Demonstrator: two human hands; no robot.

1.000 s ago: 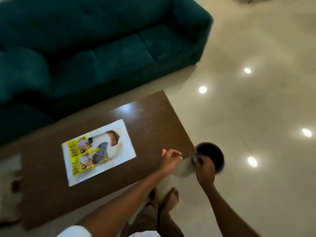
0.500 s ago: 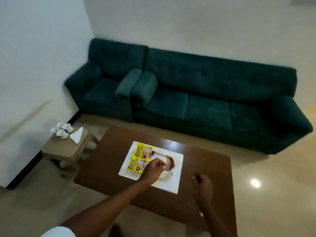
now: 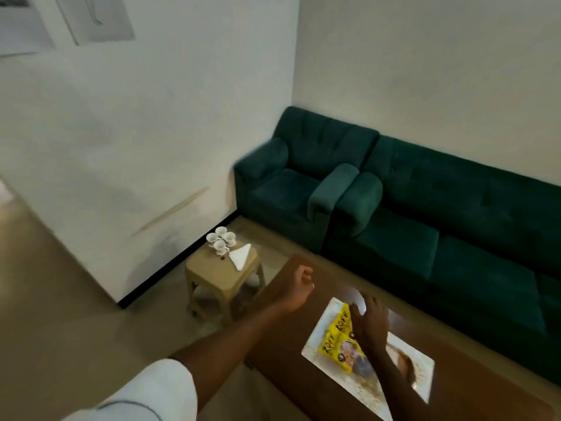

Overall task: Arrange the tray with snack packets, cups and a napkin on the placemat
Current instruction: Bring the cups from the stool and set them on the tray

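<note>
Two yellow snack packets point(image 3: 341, 338) lie on a white printed placemat point(image 3: 422, 375) on the brown coffee table point(image 3: 285, 381). My right hand point(image 3: 368, 323) hovers over the packets with its fingers spread, and whether it touches them is unclear. My left hand point(image 3: 299, 287) is curled into a fist over the table's left end, with nothing visible in it. Several white cups point(image 3: 221, 240) and a folded white napkin point(image 3: 239, 256) sit on a small beige stool point(image 3: 218, 278) to the left, out of reach of both hands.
A dark green armchair point(image 3: 291, 189) and a matching sofa point(image 3: 455, 232) stand along the wall behind the table. The stool is in the gap between the wall and the table's left end. Bare floor point(image 3: 76, 323) lies at the front left.
The view has swung left toward the stool. My left hand left the placemat and moved to the table's left end. My right hand came from the bare tabletop onto the packets.
</note>
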